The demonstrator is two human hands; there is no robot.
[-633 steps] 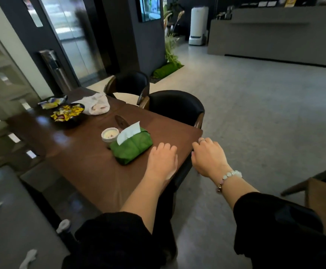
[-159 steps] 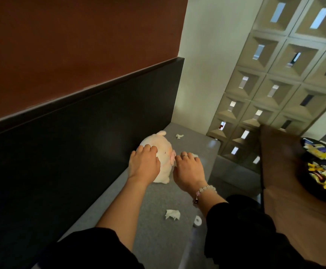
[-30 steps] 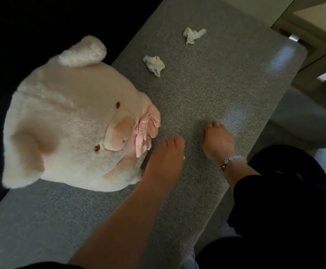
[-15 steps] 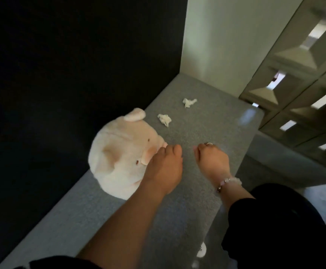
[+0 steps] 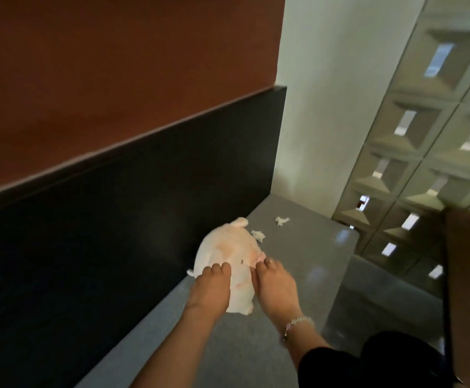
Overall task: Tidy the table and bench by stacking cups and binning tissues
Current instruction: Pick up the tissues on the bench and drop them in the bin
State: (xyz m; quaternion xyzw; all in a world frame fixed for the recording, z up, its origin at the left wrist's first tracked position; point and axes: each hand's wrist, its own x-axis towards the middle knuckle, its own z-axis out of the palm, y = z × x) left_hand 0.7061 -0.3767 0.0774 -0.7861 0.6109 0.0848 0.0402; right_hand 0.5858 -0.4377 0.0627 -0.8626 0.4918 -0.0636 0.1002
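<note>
A cream plush pig (image 5: 227, 249) with a pink bow lies on the grey bench seat (image 5: 306, 264), against the black backrest. My left hand (image 5: 211, 287) rests on the near left part of the plush, fingers laid over it. My right hand (image 5: 276, 287) touches the plush's right side by the bow. Two crumpled white tissues lie just beyond the plush: one tissue (image 5: 257, 235) right by its head, the other tissue (image 5: 281, 220) farther toward the bench end. No cup is in view.
The black backrest (image 5: 116, 233) runs along the left under a red-brown wall. A white pillar and a wall of recessed glass blocks (image 5: 424, 163) close off the bench end. The brown table's edge (image 5: 469, 275) shows at the right.
My head has lifted, so the view is wider. Both hands have moved from the bench surface onto the plush pig. The two tissues have not moved.
</note>
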